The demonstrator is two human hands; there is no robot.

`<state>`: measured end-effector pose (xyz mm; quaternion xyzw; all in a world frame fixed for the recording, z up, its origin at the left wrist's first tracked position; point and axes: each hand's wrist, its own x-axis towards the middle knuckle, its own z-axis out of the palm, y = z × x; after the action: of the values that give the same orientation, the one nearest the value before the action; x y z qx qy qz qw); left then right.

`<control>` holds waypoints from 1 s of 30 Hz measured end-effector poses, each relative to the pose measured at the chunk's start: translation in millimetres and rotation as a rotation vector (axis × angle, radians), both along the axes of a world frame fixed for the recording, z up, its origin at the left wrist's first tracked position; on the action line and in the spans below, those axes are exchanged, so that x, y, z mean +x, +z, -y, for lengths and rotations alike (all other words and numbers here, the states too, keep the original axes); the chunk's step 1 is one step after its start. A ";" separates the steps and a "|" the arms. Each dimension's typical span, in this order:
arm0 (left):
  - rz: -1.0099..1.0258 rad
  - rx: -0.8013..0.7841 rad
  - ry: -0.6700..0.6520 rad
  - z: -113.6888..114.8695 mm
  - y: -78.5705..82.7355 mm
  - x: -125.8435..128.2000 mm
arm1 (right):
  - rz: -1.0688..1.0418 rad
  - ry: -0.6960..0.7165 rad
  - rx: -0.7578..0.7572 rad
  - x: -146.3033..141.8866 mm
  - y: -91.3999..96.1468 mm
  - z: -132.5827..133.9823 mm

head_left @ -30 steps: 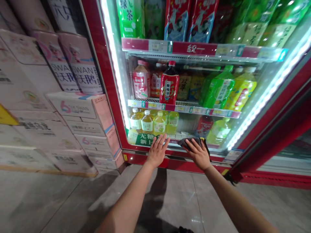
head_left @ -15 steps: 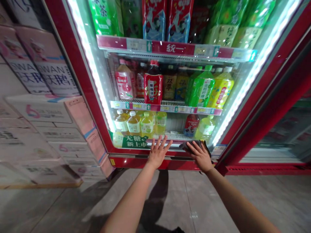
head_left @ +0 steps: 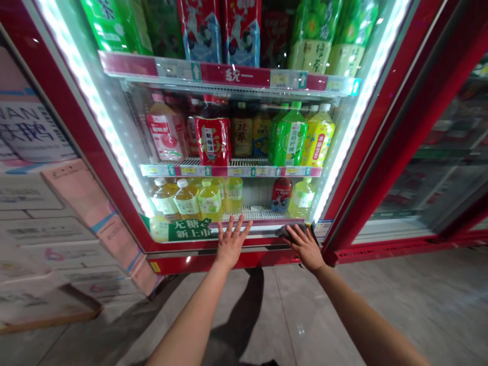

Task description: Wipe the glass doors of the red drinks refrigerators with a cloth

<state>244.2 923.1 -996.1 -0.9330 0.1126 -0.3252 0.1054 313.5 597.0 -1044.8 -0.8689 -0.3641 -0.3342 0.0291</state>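
A red-framed drinks fridge (head_left: 125, 213) with a glass door stands in front of me. My left hand (head_left: 230, 243) lies flat and open against the bottom of the glass, fingers spread. My right hand (head_left: 305, 246) presses a dark cloth (head_left: 285, 231) on the lower right corner of the glass, fingers flat over it. Behind the glass are yellow tea bottles (head_left: 198, 195) on the lowest shelf and a red bottle (head_left: 212, 140) and green bottles (head_left: 292, 137) on the shelf above.
Stacked white and pink cartons (head_left: 76, 203) stand to the left of the fridge. A second glass-fronted cooler (head_left: 430, 168) is to the right. Grey tiled floor (head_left: 381, 295) lies below, with my shadow between my arms.
My view has shifted right, so the fridge sits further left in the frame. The right hand with the cloth has slid along the bottom of the glass toward its lower right corner.
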 end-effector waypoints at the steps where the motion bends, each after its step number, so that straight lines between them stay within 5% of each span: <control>1: 0.013 0.000 -0.006 0.0 0.2 0.2 | -0.009 0.036 -0.029 -0.7 -3.5 1.0; 6: 0.078 -0.042 -0.046 4.3 0.3 3.3 | -0.024 -0.012 0.050 10.1 12.8 8.6; 9: 0.077 -0.067 -0.068 7.4 0.5 5.2 | -0.078 -0.230 0.433 14.6 14.2 8.1; 12: 0.067 -0.077 -0.080 8.2 1.3 6.3 | -0.168 -0.449 0.840 12.7 -7.7 -10.3; 15: 0.053 -0.072 -0.091 7.1 2.8 6.5 | -0.263 -0.643 1.062 15.0 -32.6 -39.6; 21: 0.004 -0.071 -0.092 5.0 7.3 4.6 | -0.216 -0.691 1.094 43.4 -37.4 -51.9; 30: -0.039 -0.074 -0.103 0.4 11.8 1.7 | -0.057 -0.463 0.924 35.9 -22.4 -25.5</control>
<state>245.9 922.8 -984.3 -0.9353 0.1505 -0.3160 0.0516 349.4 622.5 -1067.2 -0.8320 0.0242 -0.4340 0.3447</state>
